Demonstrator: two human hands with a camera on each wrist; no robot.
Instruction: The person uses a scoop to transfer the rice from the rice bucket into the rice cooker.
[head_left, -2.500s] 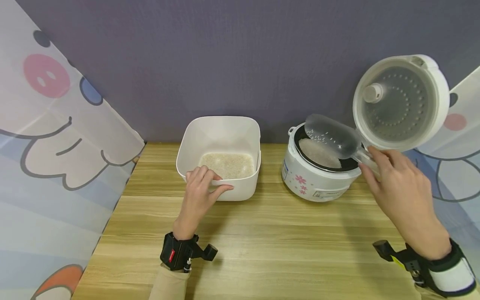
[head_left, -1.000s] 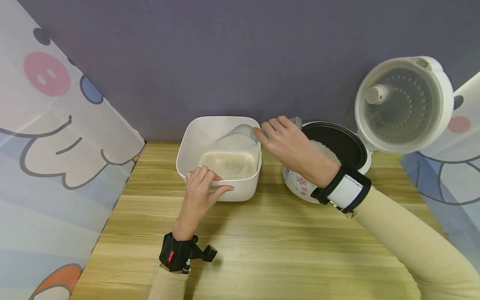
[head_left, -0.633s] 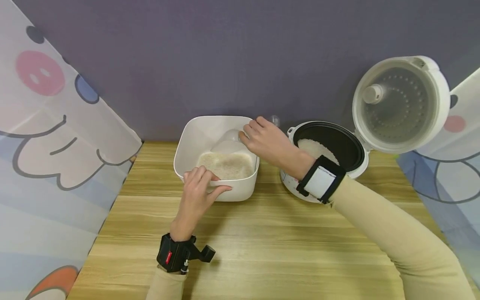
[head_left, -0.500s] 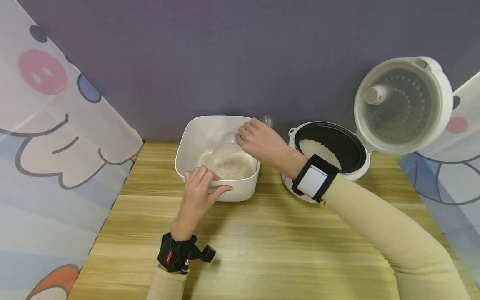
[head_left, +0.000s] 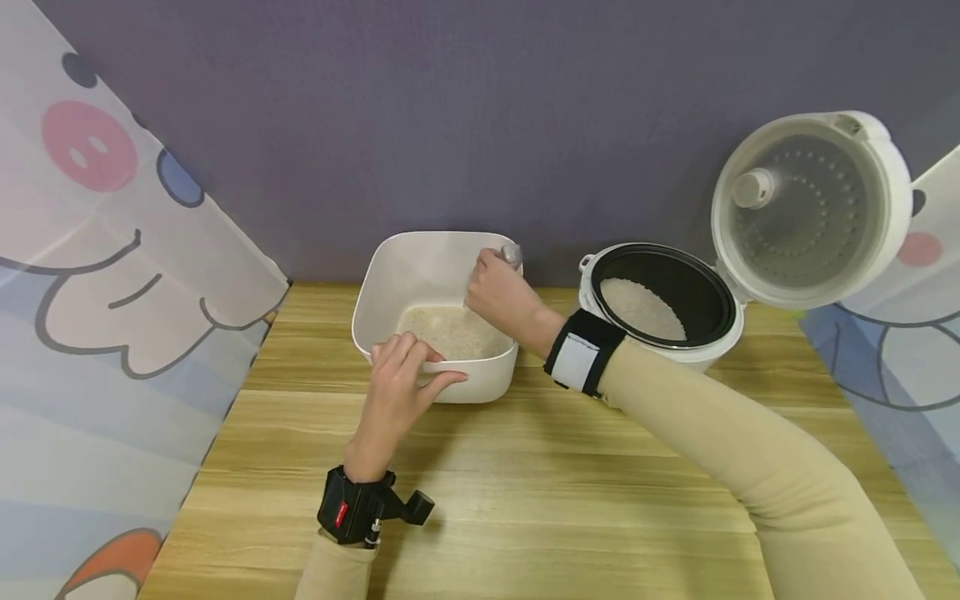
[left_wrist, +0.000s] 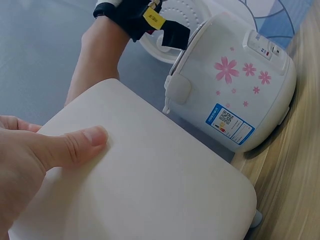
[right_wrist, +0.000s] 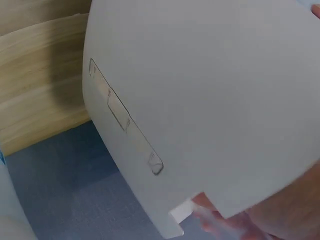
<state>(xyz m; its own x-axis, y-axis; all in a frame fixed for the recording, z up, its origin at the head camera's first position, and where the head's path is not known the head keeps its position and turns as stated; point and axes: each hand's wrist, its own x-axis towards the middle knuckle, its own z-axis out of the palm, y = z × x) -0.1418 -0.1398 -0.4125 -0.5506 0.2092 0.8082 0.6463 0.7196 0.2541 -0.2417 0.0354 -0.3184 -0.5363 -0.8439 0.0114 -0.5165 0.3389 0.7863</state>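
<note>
A white bin (head_left: 491,383) with rice (head_left: 453,329) on its bottom stands left of centre on the table. My left hand (head_left: 396,379) grips its front rim, thumb against the outer wall, as the left wrist view also shows. My right hand (head_left: 501,296) reaches in over the bin's right side and holds a clear scoop (head_left: 512,254) by its handle. The scoop's cup is hidden behind that hand. To the right sits a white rice cooker (left_wrist: 235,85) with pink flowers; rice (head_left: 645,308) lies in its dark inner pot. In the right wrist view, the bin's outer wall covers most of my right hand (right_wrist: 285,215).
The cooker's lid (head_left: 813,208) stands raised at the back right. A dark purple-grey wall (head_left: 450,117) rises behind the table (head_left: 525,500). Sheets with cartoon prints hang at the left (head_left: 90,292) and right. My right forearm crosses in front of the cooker.
My right hand has carried the scoop from over the cooker's pot leftward to the bin, then further left and down. My left hand has stayed on the rim.
</note>
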